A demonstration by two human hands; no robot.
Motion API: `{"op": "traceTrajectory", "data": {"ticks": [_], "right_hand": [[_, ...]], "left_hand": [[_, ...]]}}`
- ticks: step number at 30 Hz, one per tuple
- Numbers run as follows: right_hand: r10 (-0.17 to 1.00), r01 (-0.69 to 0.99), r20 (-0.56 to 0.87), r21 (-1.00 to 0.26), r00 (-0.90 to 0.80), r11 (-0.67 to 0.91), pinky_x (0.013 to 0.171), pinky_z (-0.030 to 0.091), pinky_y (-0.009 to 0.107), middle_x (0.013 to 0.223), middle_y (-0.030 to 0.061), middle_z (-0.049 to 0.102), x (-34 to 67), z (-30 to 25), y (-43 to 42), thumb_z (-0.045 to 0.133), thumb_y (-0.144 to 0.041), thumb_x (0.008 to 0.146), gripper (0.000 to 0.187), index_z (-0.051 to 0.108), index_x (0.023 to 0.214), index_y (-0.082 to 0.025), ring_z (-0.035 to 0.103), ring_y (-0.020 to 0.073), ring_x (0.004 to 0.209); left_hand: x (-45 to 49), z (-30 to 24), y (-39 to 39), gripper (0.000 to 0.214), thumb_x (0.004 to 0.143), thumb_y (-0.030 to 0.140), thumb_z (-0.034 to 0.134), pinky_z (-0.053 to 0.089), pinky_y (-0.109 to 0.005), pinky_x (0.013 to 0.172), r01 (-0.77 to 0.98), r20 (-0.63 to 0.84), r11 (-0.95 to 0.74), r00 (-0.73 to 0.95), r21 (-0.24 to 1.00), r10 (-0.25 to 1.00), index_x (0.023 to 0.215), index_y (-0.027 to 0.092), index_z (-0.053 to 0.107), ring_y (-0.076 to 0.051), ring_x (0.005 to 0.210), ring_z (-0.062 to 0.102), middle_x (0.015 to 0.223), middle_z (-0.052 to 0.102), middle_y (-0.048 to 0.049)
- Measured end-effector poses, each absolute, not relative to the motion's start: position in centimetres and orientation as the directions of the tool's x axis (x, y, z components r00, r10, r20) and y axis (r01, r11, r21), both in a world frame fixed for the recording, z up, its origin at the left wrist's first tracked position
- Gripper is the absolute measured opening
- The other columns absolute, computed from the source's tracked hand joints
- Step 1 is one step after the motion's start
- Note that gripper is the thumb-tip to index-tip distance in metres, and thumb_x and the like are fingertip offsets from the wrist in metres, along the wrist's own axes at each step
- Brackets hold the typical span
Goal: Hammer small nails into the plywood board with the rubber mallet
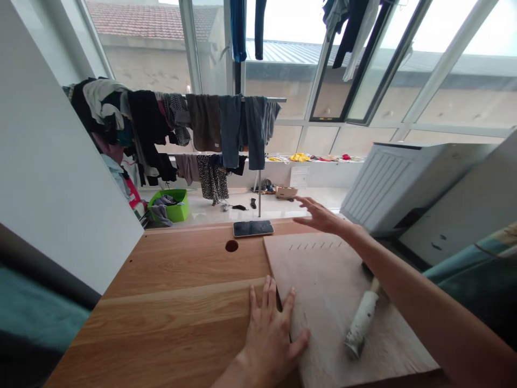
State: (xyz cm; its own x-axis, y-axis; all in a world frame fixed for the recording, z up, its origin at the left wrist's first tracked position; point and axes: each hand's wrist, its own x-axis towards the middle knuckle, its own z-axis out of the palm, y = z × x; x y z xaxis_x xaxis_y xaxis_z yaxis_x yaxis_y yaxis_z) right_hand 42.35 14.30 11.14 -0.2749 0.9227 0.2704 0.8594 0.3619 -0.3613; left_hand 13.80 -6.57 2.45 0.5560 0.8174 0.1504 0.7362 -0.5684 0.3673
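Note:
My left hand (269, 328) lies flat with fingers spread across the near edge of a thin plywood board (319, 302); its fingers rest on the wooden table and its thumb on the board. Over the board's far edge my right hand (321, 216) is stretched out, fingers apart, holding nothing. A row of several small nails (315, 246) stands along the board's far side. On the board's right part lies a hammer (363, 318) with a white-wrapped handle; my right forearm partly hides its dark head. Left of the right hand, a phone (253, 228) lies at the table's far edge.
The wooden table (169, 312) has a round hole (231, 246) near the phone. Beyond it stand a laden clothes rack (205, 124) and a green basket (175, 207). A white ridged appliance (383, 180) stands at right, a white panel (60, 151) at left.

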Motion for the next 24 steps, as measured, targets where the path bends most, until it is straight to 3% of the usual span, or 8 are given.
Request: {"op": "traceTrajectory", "data": {"ticks": [3,7,11,17,21,24], "right_hand": [[0.952,0.931,0.305,-0.336,-0.036,0.142,0.104,0.052,0.05,0.138,0.0185,0.061,51.1,11.2,8.0,0.059,-0.053,0.09,0.065,0.051,0.145,-0.02,0.064,0.0361,0.12],[0.931,0.938,0.256,-0.293,0.261,-0.182,0.101,0.053,0.054,0.116,0.0211,0.073,59.7,8.4,-1.5,0.054,-0.056,0.083,0.055,0.07,0.116,-0.015,0.069,0.0416,0.11],[0.889,0.899,0.212,-0.264,0.406,-0.348,0.103,0.054,0.048,0.117,0.0153,0.076,62.4,4.1,-8.1,0.042,-0.05,0.086,0.05,0.07,0.113,-0.019,0.069,0.0351,0.117],[0.866,0.886,0.215,-0.227,0.451,-0.405,0.115,0.042,0.053,0.142,0.0248,0.061,61.7,0.1,-9.9,0.039,-0.052,0.088,0.064,0.067,0.126,-0.008,0.052,0.0381,0.138],[0.878,0.909,0.252,-0.199,0.408,-0.365,0.112,0.045,0.052,0.14,0.0212,0.063,60.6,-0.3,-10.3,0.038,-0.048,0.094,0.056,0.067,0.127,-0.013,0.055,0.0357,0.136],[0.911,0.973,0.342,-0.118,0.229,-0.2,0.107,0.05,0.051,0.133,0.0164,0.068,58.0,-0.7,-11.3,0.047,-0.041,0.096,0.04,0.069,0.123,-0.022,0.058,0.0336,0.131]], "left_hand": [[16.5,2.5,-6.3,0.073,0.095,0.061,0.049,0.014,-0.072,0.121,0.737,0.152,-0.561,0.549,0.377,0.822,0.158,0.027,0.038,-0.043,0.155,0.02,0.163,0.035,-0.0215],[19.8,2.1,-5.8,0.073,0.096,0.064,0.044,0.013,-0.073,0.12,0.731,0.215,-0.579,0.539,0.36,0.814,0.155,0.021,0.045,-0.044,0.155,0.017,0.163,0.034,-0.0227],[21.9,1.9,-5.2,0.075,0.098,0.066,0.036,0.019,-0.067,0.122,0.702,0.237,-0.643,0.598,0.307,0.766,0.154,0.016,0.045,-0.038,0.154,0.025,0.163,0.037,-0.0201],[21.9,2.4,-5.2,0.074,0.101,0.062,0.034,0.021,-0.062,0.125,0.677,0.241,-0.68,0.636,0.279,0.733,0.153,0.011,0.044,-0.033,0.151,0.034,0.162,0.04,-0.0178],[19.9,3.1,-5.7,0.073,0.1,0.06,0.038,0.023,-0.065,0.124,0.671,0.23,-0.701,0.662,0.242,0.713,0.152,0.01,0.046,-0.034,0.15,0.035,0.16,0.041,-0.019],[16.8,3.5,-6.3,0.069,0.1,0.057,0.041,0.024,-0.068,0.122,0.691,0.223,-0.695,0.659,0.199,0.719,0.151,0.011,0.047,-0.034,0.149,0.038,0.159,0.043,-0.0185]]}}
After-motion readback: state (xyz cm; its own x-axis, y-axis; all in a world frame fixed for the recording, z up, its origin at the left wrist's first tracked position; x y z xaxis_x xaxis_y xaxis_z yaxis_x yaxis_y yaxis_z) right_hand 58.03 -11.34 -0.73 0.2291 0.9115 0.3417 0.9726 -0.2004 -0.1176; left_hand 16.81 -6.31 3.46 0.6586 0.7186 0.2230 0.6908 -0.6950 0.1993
